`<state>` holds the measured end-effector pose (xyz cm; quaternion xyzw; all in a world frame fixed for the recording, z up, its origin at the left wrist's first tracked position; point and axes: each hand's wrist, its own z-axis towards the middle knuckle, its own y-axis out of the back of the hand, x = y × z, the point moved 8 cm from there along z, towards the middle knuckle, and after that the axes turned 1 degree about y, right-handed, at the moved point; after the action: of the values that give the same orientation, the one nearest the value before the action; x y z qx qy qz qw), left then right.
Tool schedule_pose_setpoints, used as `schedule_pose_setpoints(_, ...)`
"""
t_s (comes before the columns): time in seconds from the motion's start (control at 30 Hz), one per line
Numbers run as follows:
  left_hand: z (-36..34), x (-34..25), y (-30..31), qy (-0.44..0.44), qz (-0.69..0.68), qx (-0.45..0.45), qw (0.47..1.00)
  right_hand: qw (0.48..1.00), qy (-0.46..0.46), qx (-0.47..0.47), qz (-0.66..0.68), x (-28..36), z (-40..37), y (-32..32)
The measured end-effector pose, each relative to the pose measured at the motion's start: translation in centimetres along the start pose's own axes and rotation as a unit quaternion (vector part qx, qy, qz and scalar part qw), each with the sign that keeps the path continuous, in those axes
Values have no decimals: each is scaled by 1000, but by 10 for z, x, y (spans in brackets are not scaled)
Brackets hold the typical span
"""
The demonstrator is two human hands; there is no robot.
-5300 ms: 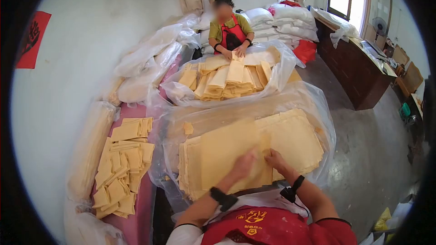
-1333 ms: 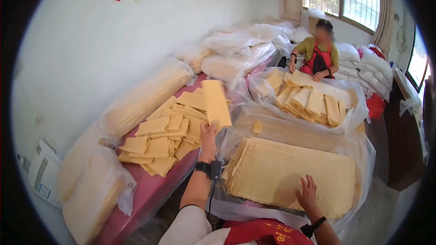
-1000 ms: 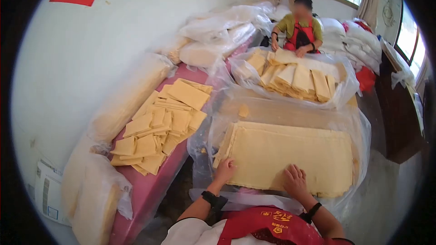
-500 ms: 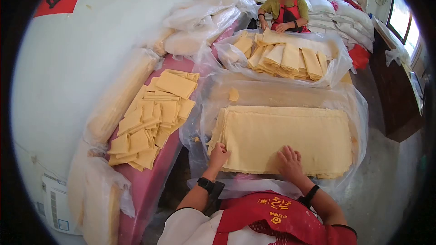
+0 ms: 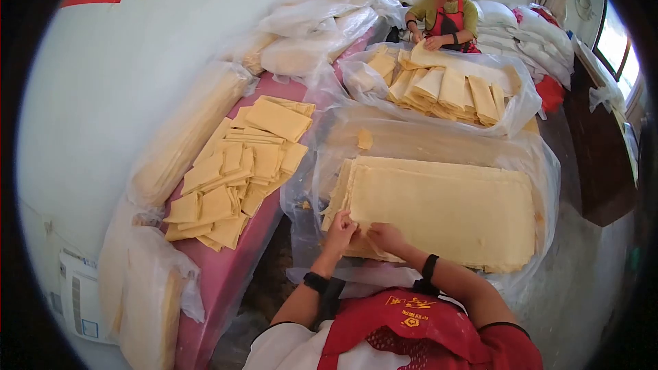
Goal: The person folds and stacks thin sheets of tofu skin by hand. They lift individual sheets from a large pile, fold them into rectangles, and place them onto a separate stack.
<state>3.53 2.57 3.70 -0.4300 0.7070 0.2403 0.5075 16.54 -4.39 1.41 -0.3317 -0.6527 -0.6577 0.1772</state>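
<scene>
A stack of wide, thin, pale yellow tofu sheets point(image 5: 439, 212) lies in front of me on clear plastic, its left edges uneven. At the near left corner of the stack, my left hand point(image 5: 339, 231) is closed, with thumb and fingertips pinching the edge of a tofu sheet. My right hand point(image 5: 388, 238) rests low over the same stack, just right of the left hand. Its fingers are bent together and point left; what is under them is hidden.
Folded sheets point(image 5: 236, 171) are piled on a pink-covered table point(image 5: 205, 267) to my left. Plastic-wrapped bundles point(image 5: 188, 133) line the wall. Across from me, a person point(image 5: 449, 17) handles sheets over a plastic-lined heap point(image 5: 445, 89). White sacks point(image 5: 524, 38) are stacked behind.
My right hand has slid left across the stack toward my left hand, and its spread fingers have curled in. My left hand has moved slightly up along the corner. The view has shifted a little.
</scene>
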Motion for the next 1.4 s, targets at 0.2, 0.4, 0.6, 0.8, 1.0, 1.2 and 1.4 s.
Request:
schedule_pose_setpoints(0.2, 19, 52, 19, -124, 192, -41, 973, 863, -166, -67, 473, -83, 3, 46)
schedule_pose_setpoints(0.4, 26, 18, 2, -91, 311, -9, 946, 654, -51, -248, 713, -115, -69, 232)
schedule_pose_setpoints(0.6, 42, -24, -93, -304, 384, 89, 867, 802, -203, -284, 485, -173, -134, 120)
schedule_pose_setpoints(0.8, 34, -5, -162, -367, 578, 91, 723, 805, -186, -268, 496, -183, -141, 166)
schedule_pose_setpoints(1.0, 38, -2, -164, -303, 645, 104, 694, 670, 139, -519, 512, -168, -301, 475)
schedule_pose_setpoints(1.2, 49, -2, -179, -267, 628, 124, 720, 718, -30, -624, 306, -113, -304, 534)
schedule_pose_setpoints(1.4, -20, -79, -208, -236, 79, 232, 940, 955, -148, -257, -29, -31, -113, 310)
